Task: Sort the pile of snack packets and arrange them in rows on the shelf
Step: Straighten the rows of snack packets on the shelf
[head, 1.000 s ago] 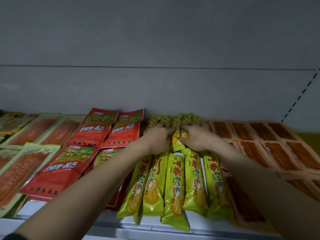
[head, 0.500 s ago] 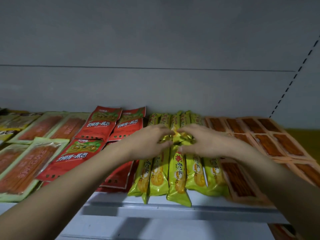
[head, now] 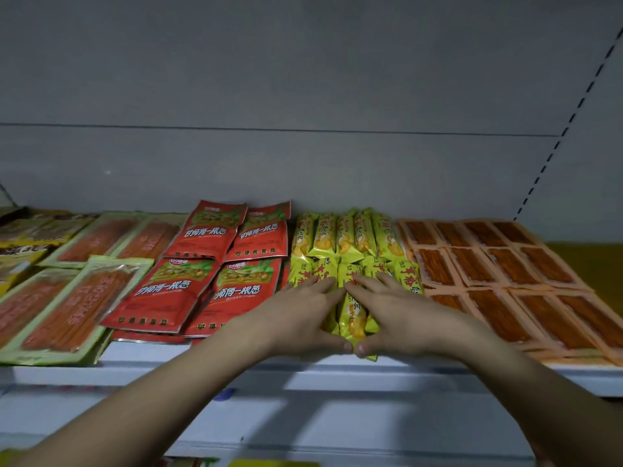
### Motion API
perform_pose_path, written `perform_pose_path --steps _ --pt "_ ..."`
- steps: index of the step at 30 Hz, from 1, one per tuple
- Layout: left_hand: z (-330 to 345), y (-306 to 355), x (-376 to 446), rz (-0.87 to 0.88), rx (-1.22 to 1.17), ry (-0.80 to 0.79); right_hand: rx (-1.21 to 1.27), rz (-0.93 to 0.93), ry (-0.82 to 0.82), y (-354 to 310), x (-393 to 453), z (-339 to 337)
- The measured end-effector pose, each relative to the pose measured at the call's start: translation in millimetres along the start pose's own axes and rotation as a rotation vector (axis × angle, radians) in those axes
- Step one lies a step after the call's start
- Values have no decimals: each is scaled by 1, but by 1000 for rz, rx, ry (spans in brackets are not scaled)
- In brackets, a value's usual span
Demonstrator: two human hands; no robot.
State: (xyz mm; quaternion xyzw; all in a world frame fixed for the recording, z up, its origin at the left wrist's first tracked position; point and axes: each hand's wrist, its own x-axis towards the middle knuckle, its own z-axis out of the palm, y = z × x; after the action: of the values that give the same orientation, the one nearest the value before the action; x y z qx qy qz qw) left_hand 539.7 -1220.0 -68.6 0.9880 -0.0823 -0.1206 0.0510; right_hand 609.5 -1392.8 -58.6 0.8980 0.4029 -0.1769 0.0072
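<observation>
Long yellow-green snack packets lie in two rows in the middle of the white shelf (head: pixel 236 372): a back row (head: pixel 347 235) against the wall and a front row (head: pixel 352 315). My left hand (head: pixel 303 315) and my right hand (head: pixel 392 315) lie flat on the front row, fingers straight and pointing inward, thumbs meeting at the packets' near ends by the shelf's front edge. Much of the front row is hidden under my hands.
Red packets (head: pixel 188 261) lie in rows left of the yellow ones, green-edged clear packets (head: pixel 70 298) farther left. Orange-edged clear packets (head: pixel 505 271) fill the right side. Brown and yellow packets (head: pixel 23 237) sit at the far left. A grey wall backs the shelf.
My hands have slid from the back of the yellow packets toward the shelf's front edge and flattened. The front row now sits farther in on the shelf, no longer hanging over the edge.
</observation>
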Motion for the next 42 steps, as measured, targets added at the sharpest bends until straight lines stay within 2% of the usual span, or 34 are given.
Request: perform_pose_path --steps 10,16,21,26,33,39,42 --pt "9 -13 -12 18 -38 46 11 35 57 9 -18 -4" --pt "23 -8 -10 16 -11 74 66 164 -36 22 -27 -1" --pt "21 -2 -6 -15 -3 108 90 162 50 18 -23 8" --pt "25 3 -3 -58 -51 136 81 166 63 17 -24 12" --pt "31 2 -2 -34 -37 71 92 182 91 9 -21 15" --pt "20 9 -3 -34 -57 133 133 143 91 8 -25 18" --pt "-5 21 8 -5 -100 185 204 74 204 23 -32 3"
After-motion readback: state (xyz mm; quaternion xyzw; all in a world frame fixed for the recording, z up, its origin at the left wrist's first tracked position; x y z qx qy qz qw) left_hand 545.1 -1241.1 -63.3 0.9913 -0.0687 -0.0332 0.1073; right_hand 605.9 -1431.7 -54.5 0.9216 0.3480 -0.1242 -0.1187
